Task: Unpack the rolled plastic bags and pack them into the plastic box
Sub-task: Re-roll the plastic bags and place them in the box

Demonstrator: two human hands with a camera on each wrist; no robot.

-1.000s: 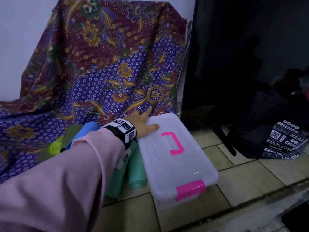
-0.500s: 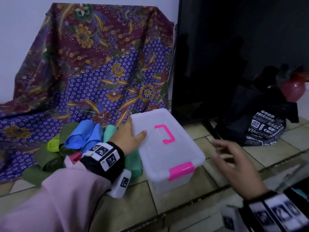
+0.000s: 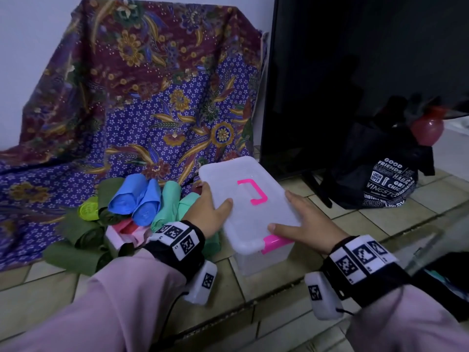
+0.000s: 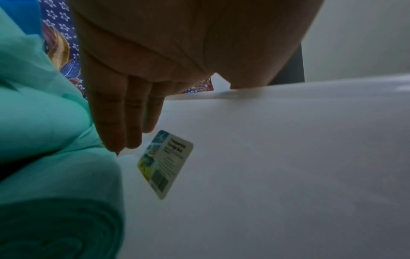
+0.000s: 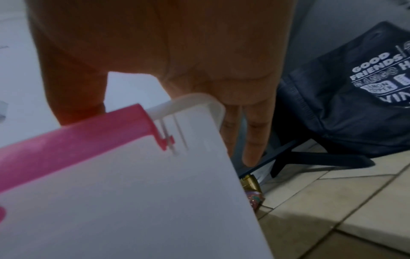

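On plastic box (image 3: 253, 212) lid: both thumbs, fingers (image 4: 115, 122) down its sides.

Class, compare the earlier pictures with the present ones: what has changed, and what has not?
The right hand came in from the right and now holds the plastic box by its right side. The left hand stays on the left side. Lid closed, rolled bags still beside it.
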